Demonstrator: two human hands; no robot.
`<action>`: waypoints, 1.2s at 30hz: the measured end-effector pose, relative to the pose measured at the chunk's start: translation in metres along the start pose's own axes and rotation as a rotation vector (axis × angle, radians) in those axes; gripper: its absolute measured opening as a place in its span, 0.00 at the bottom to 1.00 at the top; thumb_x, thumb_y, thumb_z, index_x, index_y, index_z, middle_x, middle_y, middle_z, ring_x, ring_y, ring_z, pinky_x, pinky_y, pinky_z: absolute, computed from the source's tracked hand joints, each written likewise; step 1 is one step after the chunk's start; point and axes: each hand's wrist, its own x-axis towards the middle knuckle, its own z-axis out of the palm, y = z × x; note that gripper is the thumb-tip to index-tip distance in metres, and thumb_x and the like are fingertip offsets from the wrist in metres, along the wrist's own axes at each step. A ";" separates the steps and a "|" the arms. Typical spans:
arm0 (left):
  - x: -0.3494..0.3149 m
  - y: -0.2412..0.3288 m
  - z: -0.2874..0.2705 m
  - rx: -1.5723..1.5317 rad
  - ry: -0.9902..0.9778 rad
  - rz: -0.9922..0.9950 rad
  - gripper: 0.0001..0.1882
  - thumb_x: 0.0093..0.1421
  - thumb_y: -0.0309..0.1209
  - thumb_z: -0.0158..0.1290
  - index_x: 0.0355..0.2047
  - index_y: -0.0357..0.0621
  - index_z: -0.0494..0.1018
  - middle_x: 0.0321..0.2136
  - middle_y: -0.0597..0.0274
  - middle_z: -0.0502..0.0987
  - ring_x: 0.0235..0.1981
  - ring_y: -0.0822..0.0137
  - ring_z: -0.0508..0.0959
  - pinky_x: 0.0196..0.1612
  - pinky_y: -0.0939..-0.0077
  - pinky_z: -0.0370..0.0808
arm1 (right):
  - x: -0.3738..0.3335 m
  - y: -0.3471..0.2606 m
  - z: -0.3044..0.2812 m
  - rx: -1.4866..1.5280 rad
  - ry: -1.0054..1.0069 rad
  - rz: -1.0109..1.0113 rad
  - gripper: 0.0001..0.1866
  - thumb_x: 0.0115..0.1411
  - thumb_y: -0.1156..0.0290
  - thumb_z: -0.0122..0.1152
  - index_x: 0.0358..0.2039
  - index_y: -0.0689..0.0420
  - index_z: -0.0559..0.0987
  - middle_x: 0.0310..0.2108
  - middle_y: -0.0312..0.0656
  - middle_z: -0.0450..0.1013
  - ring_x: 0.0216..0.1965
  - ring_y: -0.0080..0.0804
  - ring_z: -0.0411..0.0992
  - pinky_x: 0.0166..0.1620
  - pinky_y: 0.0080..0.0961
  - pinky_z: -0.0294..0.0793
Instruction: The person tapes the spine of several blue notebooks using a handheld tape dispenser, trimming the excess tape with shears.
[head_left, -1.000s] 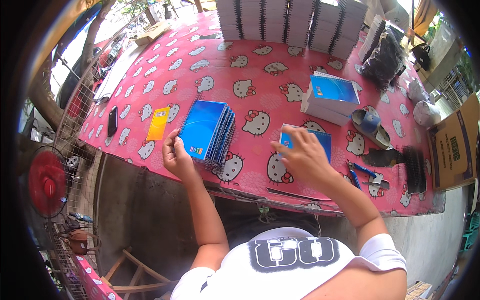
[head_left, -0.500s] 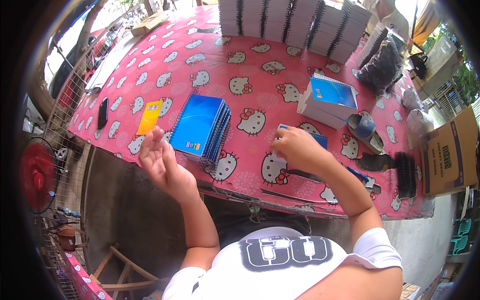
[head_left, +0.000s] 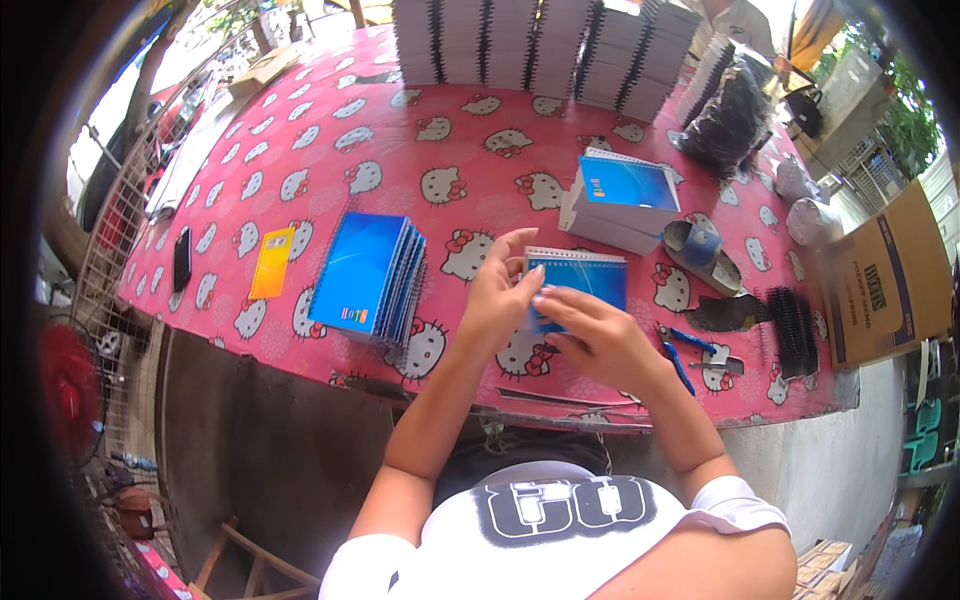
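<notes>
A blue notebook point(head_left: 597, 283) with punched holes along its top edge, and no coil seen in them, is between my hands. At its left edge, my left hand point(head_left: 500, 295) is closed on it, thumb on the cover side. My right hand point(head_left: 610, 340) closes over its lower left part, fingertips close to the left thumb; the thumb side is partly hidden. To the left stands a stack of blue coil-bound notebooks point(head_left: 362, 275). Beyond my right hand is a pile of unbound pages topped by a blue cover point(head_left: 628, 185).
Blue-handled pliers point(head_left: 685, 358) and a bundle of black coils point(head_left: 793, 332) lie at right, near a blue-and-grey roll-like object point(head_left: 700, 250) and a cardboard box point(head_left: 885, 285). A yellow booklet point(head_left: 271, 263) and phone point(head_left: 182, 260) lie left. Tall notebook stacks point(head_left: 505, 45) line the back.
My left hand has come from beside the coil-bound stack to the notebook's left edge. My right hand has shifted down along the notebook. The view has moved slightly, and the pliers show more.
</notes>
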 end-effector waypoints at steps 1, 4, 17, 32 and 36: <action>0.001 0.000 0.002 0.097 -0.032 0.130 0.23 0.65 0.22 0.48 0.60 0.43 0.59 0.41 0.57 0.75 0.38 0.72 0.77 0.40 0.78 0.75 | -0.002 0.003 -0.009 -0.043 0.157 0.083 0.29 0.47 0.76 0.70 0.52 0.58 0.72 0.49 0.48 0.73 0.49 0.40 0.74 0.47 0.27 0.74; -0.003 -0.006 -0.001 0.249 -0.083 0.455 0.21 0.63 0.15 0.46 0.56 0.44 0.66 0.40 0.62 0.76 0.38 0.75 0.75 0.42 0.82 0.72 | -0.017 0.022 -0.035 0.029 0.450 0.368 0.30 0.50 0.78 0.68 0.54 0.58 0.67 0.50 0.43 0.70 0.50 0.34 0.70 0.49 0.21 0.70; -0.017 -0.009 0.021 1.106 0.226 0.853 0.24 0.53 0.28 0.63 0.51 0.52 0.73 0.56 0.53 0.66 0.58 0.48 0.67 0.62 0.51 0.56 | -0.042 0.049 0.026 0.567 0.359 0.560 0.17 0.56 0.85 0.60 0.40 0.56 0.63 0.39 0.38 0.66 0.40 0.23 0.65 0.44 0.20 0.67; -0.005 -0.008 0.045 1.035 0.085 0.773 0.09 0.48 0.31 0.67 0.31 0.48 0.83 0.28 0.71 0.81 0.32 0.69 0.70 0.39 0.76 0.64 | -0.228 0.178 -0.160 -0.866 0.453 1.201 0.15 0.51 0.70 0.68 0.39 0.57 0.79 0.41 0.48 0.72 0.45 0.49 0.72 0.47 0.42 0.72; -0.007 -0.002 0.047 1.079 0.112 0.801 0.09 0.48 0.32 0.67 0.31 0.48 0.83 0.28 0.71 0.81 0.32 0.70 0.70 0.39 0.75 0.64 | -0.197 0.159 -0.149 -0.910 0.434 1.115 0.10 0.55 0.70 0.64 0.37 0.58 0.79 0.38 0.49 0.70 0.43 0.49 0.71 0.44 0.40 0.72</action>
